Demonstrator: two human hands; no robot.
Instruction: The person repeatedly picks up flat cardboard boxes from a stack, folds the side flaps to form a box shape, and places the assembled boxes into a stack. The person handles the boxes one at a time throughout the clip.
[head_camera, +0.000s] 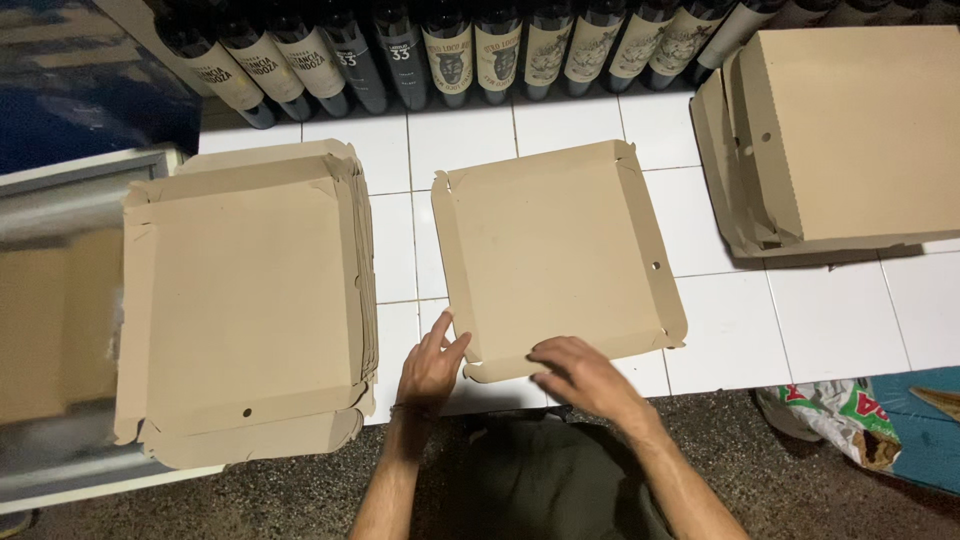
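Both forearms come up from the bottom edge, cut off at the elbows, with a dark olive shirt or lap between them that's too dim to make out properly. Left hand (432, 365) sits at the near-left corner of the flat cardboard box blank (555, 255), fingers spread and loose, thumb just touching the corner flap, not clamped on anything. Right hand (580, 375) lies palm-down over the near edge flap, fingers bent a bit and pressing on the cardboard; it hides part of that flap, so can't tell if anything's pinched underneath.

That blank lies open on the white tiled counter (830, 320), roughly centre, turned slightly so its near edge drops toward the left. It's close to square, so no real long axis; side flaps are creased up a little, and there's a small round hole by the right edge.

Off to the left is a stack of unfolded blanks (245, 300), well apart from the one being handled. Upper right is a pile of folded boxes (850, 130), cut off by the frame. Along the back runs a row of dark wine bottles (450, 50), tops out of view. A crumpled plastic bag (830, 415) sits at lower right, partly under the counter edge.
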